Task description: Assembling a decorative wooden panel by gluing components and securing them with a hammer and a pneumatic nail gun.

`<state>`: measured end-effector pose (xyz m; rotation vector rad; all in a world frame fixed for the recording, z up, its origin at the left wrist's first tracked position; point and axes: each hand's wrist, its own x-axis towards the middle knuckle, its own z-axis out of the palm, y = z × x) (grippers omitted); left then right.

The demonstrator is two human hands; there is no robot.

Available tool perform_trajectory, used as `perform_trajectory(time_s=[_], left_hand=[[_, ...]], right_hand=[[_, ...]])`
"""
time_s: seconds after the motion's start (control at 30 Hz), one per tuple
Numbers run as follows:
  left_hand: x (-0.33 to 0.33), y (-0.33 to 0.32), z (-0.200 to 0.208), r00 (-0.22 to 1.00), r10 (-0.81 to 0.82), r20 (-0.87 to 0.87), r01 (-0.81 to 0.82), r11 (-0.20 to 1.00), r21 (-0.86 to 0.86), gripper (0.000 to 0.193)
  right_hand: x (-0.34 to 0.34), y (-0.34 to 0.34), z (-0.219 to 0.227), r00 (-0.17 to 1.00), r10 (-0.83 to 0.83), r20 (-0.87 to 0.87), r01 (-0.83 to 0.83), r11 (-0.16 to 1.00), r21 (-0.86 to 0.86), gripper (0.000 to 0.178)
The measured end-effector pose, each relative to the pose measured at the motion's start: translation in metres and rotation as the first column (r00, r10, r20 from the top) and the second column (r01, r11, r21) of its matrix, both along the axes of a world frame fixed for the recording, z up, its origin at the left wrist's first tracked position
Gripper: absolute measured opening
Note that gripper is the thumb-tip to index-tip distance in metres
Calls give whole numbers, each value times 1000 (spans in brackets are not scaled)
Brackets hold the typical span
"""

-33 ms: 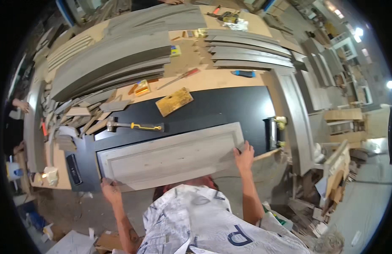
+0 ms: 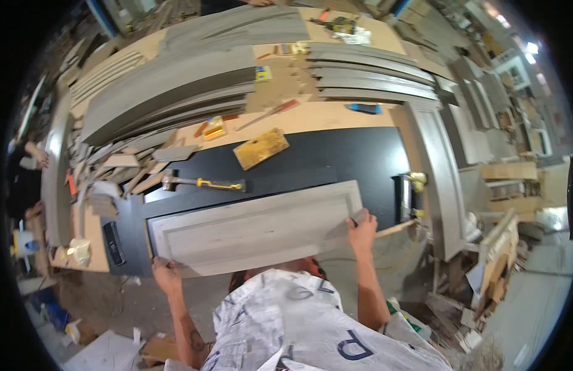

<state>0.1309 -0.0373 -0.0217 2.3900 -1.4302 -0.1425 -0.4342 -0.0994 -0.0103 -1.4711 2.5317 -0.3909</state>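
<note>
A grey wood-grain cabinet door (image 2: 262, 230) with a raised frame lies at a slant along the near side of the black work surface (image 2: 336, 151), its near edge overhanging toward me. My left hand (image 2: 168, 276) grips its near left corner, the fingertips partly hidden. At its right end my right hand (image 2: 362, 232) is closed round the edge, thumb on top. Just beyond the door lies a hammer (image 2: 206, 183) with a black and yellow handle. Farther back is a worn yellowish block (image 2: 260, 149). A black stapler-like tool (image 2: 407, 196) stands at the right edge.
Stacked grey panels (image 2: 169, 86) and grey strips (image 2: 373, 77) fill the far side. Offcuts (image 2: 135, 164) pile up at the left. A red-handled screwdriver (image 2: 268, 114), a blue-handled tool (image 2: 365, 109) and a black slotted bar (image 2: 113, 243) lie around. Another person's hand (image 2: 37, 154) is at far left.
The whole view has shifted slightly to the right. More of the other person's arm and dark clothing shows at the left. Both my hands keep their hold on the door.
</note>
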Motion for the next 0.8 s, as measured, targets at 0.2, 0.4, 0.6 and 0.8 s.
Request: perform_trajectory(time_s=[0.2, 0.4, 0.6, 0.8], left_hand=[[8, 10, 19, 941, 308, -140, -294, 949, 115, 47], [-7, -21, 78, 391, -9, -920, -766, 551, -331, 57], [38, -42, 34, 5, -779, -627, -613, 493, -618, 49], [35, -40, 8, 50, -846, -531, -620, 391, -680, 65]], right_hand=[[-35, 6, -3, 962, -181, 202, 209, 970, -124, 49], [-58, -30, 38, 298, 50, 953, 611, 758, -230, 48], [-31, -66, 56, -136, 480, 867, 592, 741, -318, 47], [-16, -63, 44, -303, 538, 787, 552, 772, -315, 52]])
